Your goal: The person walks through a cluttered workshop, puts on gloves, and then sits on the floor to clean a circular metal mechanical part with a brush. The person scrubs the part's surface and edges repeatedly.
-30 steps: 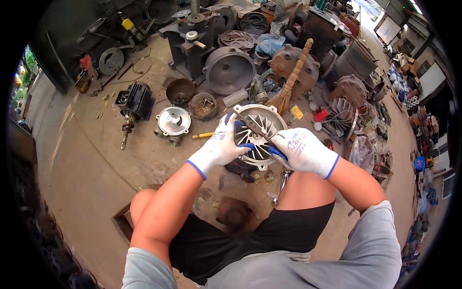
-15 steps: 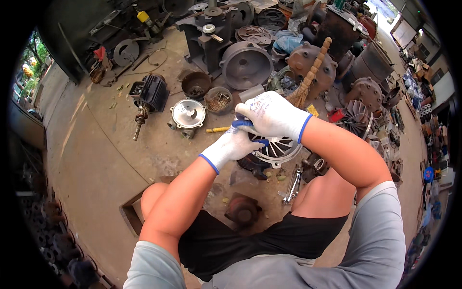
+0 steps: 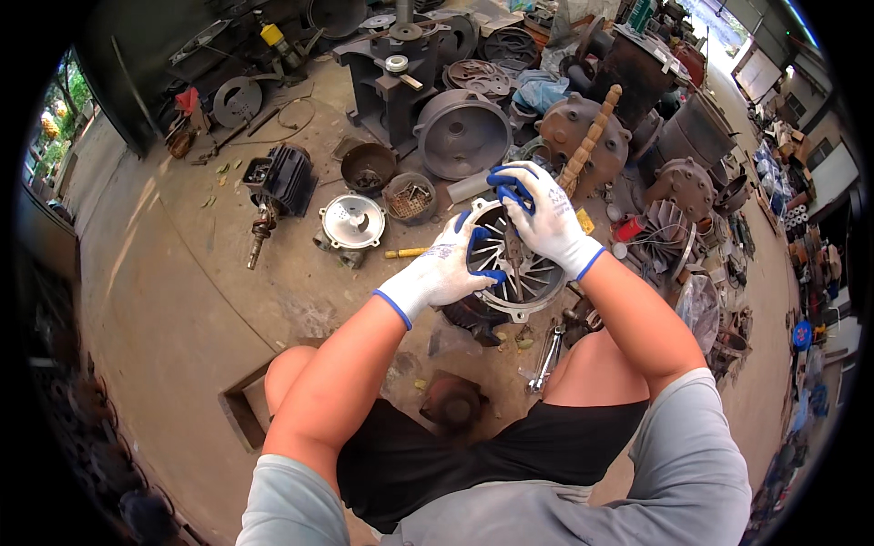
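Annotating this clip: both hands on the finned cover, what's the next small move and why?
Probably press the round silver finned metal cover down evenly: the left hand grips its left rim, the right hand its top, and it sits on the dark motor body.

- A black electric motor (image 3: 280,180) with a rusty shaft lies on the concrete floor (image 3: 173,300).
- Right of the motor sits a shiny round metal cover (image 3: 351,221), then a rusty tin of bolts (image 3: 410,197).
- A yellow-handled screwdriver (image 3: 407,253) lies below that tin.
- A large grey cast housing (image 3: 462,135) stands farther right of the motor.
- A chrome spanner (image 3: 547,358) lies well to the motor's lower right.
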Available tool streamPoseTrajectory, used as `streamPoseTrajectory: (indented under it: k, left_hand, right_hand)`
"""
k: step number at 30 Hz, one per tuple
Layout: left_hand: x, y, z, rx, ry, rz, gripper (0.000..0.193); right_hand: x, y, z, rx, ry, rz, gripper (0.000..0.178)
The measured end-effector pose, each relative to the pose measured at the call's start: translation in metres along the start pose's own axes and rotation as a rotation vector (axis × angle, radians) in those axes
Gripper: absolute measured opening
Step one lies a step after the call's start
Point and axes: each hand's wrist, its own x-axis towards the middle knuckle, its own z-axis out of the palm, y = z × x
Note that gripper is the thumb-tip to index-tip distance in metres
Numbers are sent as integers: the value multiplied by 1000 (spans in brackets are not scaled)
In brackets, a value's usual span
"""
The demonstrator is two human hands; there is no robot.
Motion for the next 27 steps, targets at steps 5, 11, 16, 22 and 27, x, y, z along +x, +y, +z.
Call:
streamPoseTrajectory:
  k: [5, 11, 16, 22, 27]
  left_hand:
    - [-6, 8, -29, 52, -224, -33, 104]
    - [-5, 11, -19, 55, -148, -149, 125]
    - [0, 18, -13, 43, -138, -190, 123]
    - [9, 22, -14, 71, -166, -211, 109]
    - [5, -19, -6, 115, -132, -49, 121]
  right_hand:
    - [-3, -4, -63, -243, -524, -485, 78]
    - [33, -2, -40, -277, -646, -649, 66]
    - [33, 8, -30, -323, -604, -636, 63]
    - [-31, -26, -10, -558, -274, 49, 58]
    - [-27, -59, -16, -477, -302, 52, 52]
